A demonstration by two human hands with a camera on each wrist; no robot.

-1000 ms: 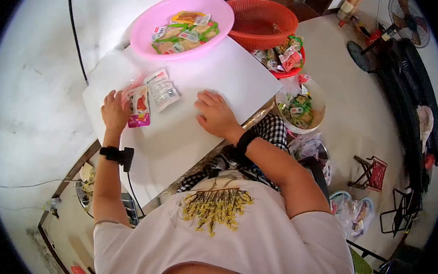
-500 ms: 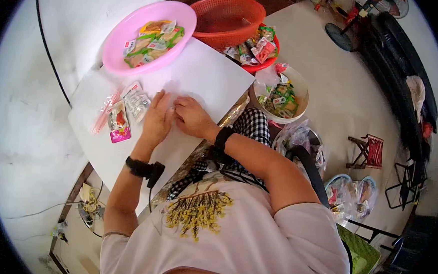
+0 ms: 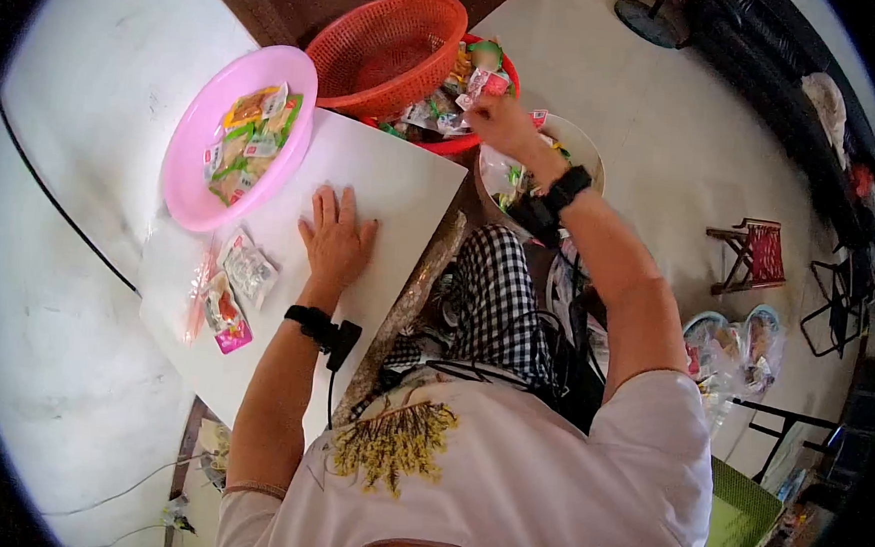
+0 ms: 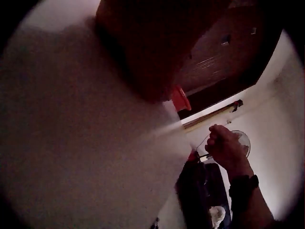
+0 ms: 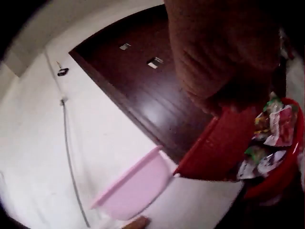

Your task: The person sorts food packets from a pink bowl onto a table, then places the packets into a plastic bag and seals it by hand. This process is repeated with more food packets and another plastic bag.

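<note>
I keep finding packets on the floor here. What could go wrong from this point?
1. The right hand pinches a snack packet above the heaped red bowl; lifting it may drag neighbouring packets over the rim.
2. The pink basin seems to overhang the white board. The left hand, lying flat on the board, could shift it and tip the basin.

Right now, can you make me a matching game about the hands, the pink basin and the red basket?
1. left hand
2. right hand
3. pink basin
4. red basket

A. pinches a snack packet over the red bowl
B. holds green and orange packets
C. lies flat on the white board
D. stands between pink basin and red bowl

Pairs: 1-C, 2-A, 3-B, 4-D
</note>
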